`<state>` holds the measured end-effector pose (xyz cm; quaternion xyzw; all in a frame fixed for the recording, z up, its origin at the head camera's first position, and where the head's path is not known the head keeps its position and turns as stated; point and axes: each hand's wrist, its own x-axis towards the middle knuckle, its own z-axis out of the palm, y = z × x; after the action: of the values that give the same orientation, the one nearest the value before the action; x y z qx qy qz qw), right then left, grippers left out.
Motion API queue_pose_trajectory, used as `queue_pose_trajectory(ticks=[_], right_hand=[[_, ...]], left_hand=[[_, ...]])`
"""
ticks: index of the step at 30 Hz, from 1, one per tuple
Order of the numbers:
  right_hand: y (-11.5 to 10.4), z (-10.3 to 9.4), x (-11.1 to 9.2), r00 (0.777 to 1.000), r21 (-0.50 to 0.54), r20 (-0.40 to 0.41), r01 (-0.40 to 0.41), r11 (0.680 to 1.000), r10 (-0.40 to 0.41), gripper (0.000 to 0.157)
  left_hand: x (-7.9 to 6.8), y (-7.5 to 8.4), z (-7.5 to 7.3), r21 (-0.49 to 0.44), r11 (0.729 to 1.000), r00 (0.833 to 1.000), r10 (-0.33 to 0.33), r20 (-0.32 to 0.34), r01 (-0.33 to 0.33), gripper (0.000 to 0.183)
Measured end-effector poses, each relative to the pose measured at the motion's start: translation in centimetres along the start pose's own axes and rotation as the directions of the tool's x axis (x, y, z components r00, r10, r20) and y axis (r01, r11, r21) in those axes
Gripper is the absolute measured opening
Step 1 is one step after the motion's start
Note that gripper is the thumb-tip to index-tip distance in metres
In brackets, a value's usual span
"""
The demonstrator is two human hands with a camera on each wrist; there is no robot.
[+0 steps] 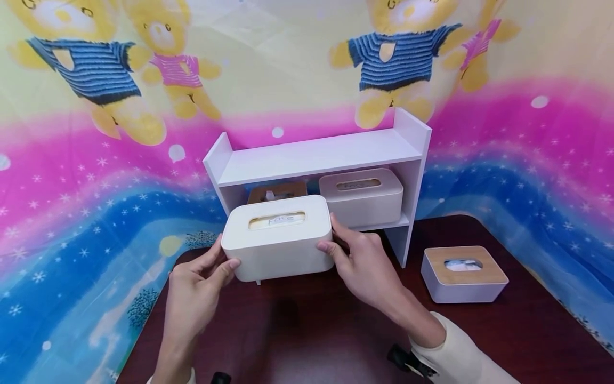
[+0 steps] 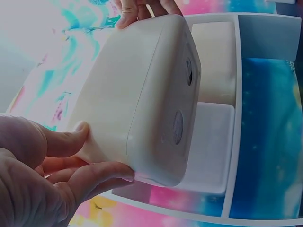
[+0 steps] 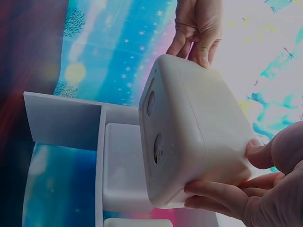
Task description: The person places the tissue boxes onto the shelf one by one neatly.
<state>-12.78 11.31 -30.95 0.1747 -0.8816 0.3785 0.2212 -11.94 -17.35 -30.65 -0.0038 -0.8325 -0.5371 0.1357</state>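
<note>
A cream tissue box (image 1: 278,256) with rounded corners and an oval slot, marked "Face" inside, is held up in front of the shelf. My left hand (image 1: 194,290) grips its left end, thumb on the front side. At the opposite end my right hand (image 1: 366,266) grips it the same way. From the left wrist view the box (image 2: 123,90) appears tilted, its underside with two round recesses facing the shelf. The right wrist view also shows both hands at the ends of the box (image 3: 208,123).
Behind the held box stands a white two-tier shelf (image 1: 316,157). On its lower tier are another cream tissue box (image 1: 362,200) and a wood-topped box (image 1: 256,194), partly hidden. A white box with a wooden lid (image 1: 465,274) sits at right on the dark table (image 1: 307,341).
</note>
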Motion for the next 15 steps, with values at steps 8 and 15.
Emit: queue_pose_trajectory(ticks=[8, 15], right_hand=[[-0.8, -1.1, 1.1, 0.999, 0.035, 0.042, -0.019, 0.999, 0.017, 0.069], [-1.7, -2.2, 2.1, 0.998, 0.039, 0.060, -0.033, 0.999, 0.030, 0.069]], left_hand=[[0.6, 1.2, -0.6, -0.021, 1.000, 1.000, 0.020, 0.015, -0.020, 0.063], [0.9, 2.4, -1.0, -0.023, 0.997, 0.997, 0.072, 0.003, -0.072, 0.063]])
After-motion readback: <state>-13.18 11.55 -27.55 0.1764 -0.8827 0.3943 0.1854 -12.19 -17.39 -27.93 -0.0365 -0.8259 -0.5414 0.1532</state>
